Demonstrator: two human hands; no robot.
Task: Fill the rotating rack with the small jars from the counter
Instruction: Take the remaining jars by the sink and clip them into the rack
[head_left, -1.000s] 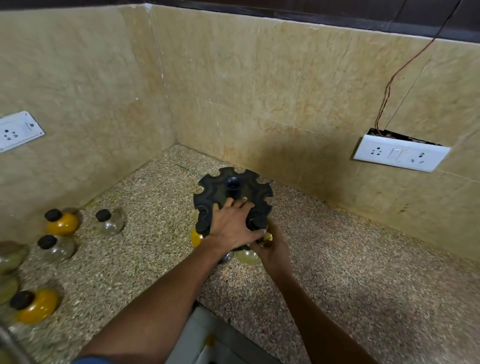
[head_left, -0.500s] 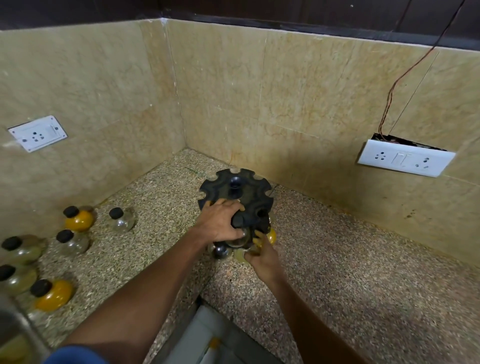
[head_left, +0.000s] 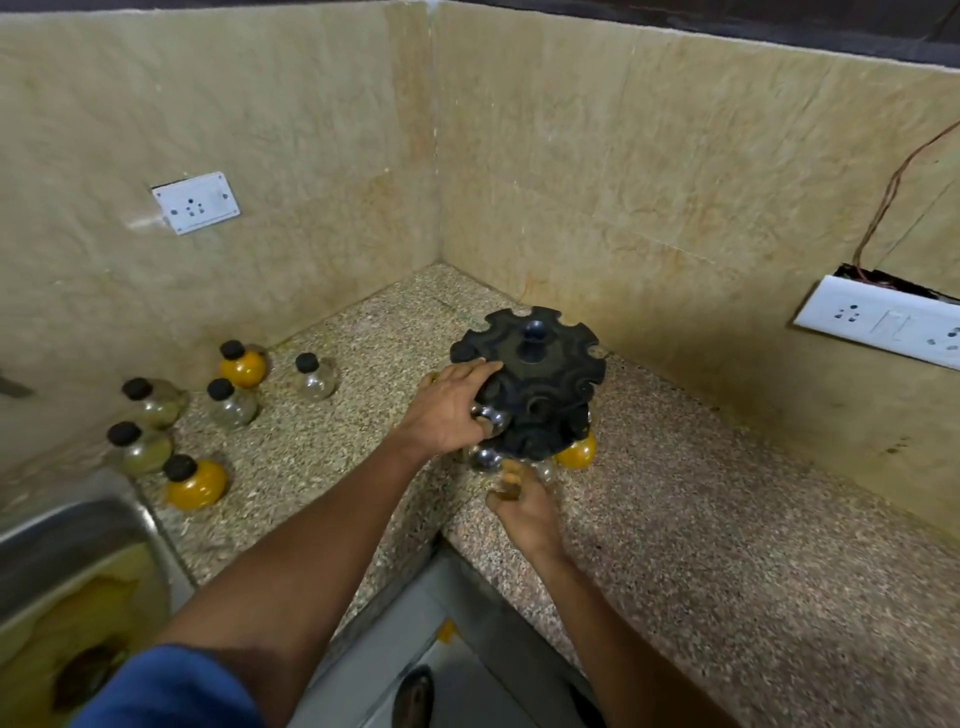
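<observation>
Head view: 6 jars (head_left: 231, 395) left of rack (head_left: 535, 384), near sink (head_left: 78, 530).

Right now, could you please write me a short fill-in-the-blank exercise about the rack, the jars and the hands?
1. The left hand rests on the ____ rack.
2. Loose jars left of the rack number ____.
3. The jar nearest the sink holds ____ contents.
4. The right hand is ____ the rack, at its front.

Missing words: black; six; yellow; below
</observation>
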